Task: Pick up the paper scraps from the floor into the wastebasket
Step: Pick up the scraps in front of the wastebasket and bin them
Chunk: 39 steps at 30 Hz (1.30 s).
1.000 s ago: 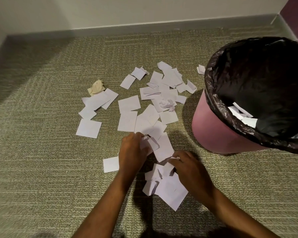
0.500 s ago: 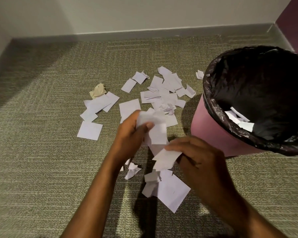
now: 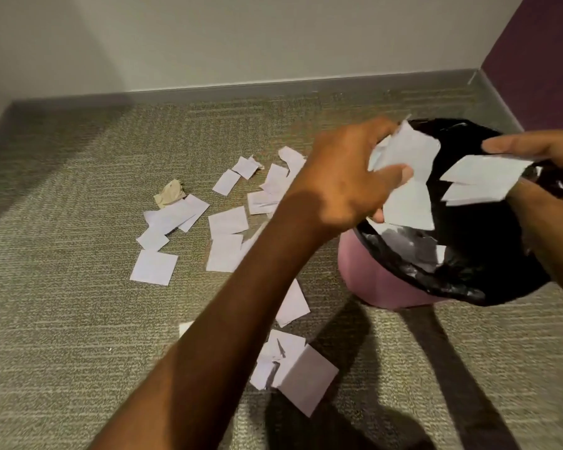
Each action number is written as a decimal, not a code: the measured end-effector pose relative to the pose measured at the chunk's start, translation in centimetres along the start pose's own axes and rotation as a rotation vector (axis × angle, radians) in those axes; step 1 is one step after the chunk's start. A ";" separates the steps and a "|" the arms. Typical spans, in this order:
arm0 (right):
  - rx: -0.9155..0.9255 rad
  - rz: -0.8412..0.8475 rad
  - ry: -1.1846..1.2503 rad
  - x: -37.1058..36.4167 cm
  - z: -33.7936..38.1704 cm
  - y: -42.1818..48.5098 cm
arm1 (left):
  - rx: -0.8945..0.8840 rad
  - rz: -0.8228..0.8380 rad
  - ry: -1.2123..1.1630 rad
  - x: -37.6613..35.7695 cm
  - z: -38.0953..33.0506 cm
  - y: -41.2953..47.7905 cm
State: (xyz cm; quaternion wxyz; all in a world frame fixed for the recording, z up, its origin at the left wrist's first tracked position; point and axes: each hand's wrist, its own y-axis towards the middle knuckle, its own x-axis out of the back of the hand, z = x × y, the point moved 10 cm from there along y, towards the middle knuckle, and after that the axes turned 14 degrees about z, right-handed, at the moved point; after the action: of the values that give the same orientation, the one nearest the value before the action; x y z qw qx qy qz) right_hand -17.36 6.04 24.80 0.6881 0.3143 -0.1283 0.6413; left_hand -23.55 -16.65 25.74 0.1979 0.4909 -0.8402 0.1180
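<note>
hands over the wastebasket, paper in both

head view: left hand [image 3: 345, 177] sits at centre right of the frame, fingers curled round a clump of white scraps [image 3: 407, 196] above the black liner [image 3: 468, 274] of the pink wastebasket [image 3: 381, 284]. right hand [image 3: 546, 154], at the right edge, pinches two more sheets [image 3: 481, 183] over the same opening. a few white pieces lie inside the basket. loose scraps [image 3: 226, 222] spread over the carpet [image 3: 62, 319] from centre to lower centre, with a crumpled tan wad [image 3: 171, 196] just beside them at centre left.
</note>
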 end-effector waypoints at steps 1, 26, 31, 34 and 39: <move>-0.066 0.011 0.003 0.9 -1.1 0.9 | 0.013 0.030 0.033 -0.6 -0.1 0.6; 0.141 0.591 0.147 -5.1 10.0 7.7 | 0.493 0.030 0.345 6.9 11.2 0.3; 0.263 0.695 -0.018 -8.8 13.3 6.7 | 0.599 0.289 0.443 10.0 15.2 -0.7; 0.270 0.815 -0.095 -12.8 13.9 5.2 | 0.604 0.327 0.403 12.1 17.6 -2.7; 0.135 1.079 -0.324 -20.0 12.1 0.9 | 0.613 0.374 0.343 12.3 24.5 -7.9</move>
State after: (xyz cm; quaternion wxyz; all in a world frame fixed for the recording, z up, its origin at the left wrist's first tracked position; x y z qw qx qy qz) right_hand -18.34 -17.23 22.79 0.2129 0.3421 -0.3334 0.8523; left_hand -27.40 -39.73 9.35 0.1549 0.3389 -0.7957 0.4775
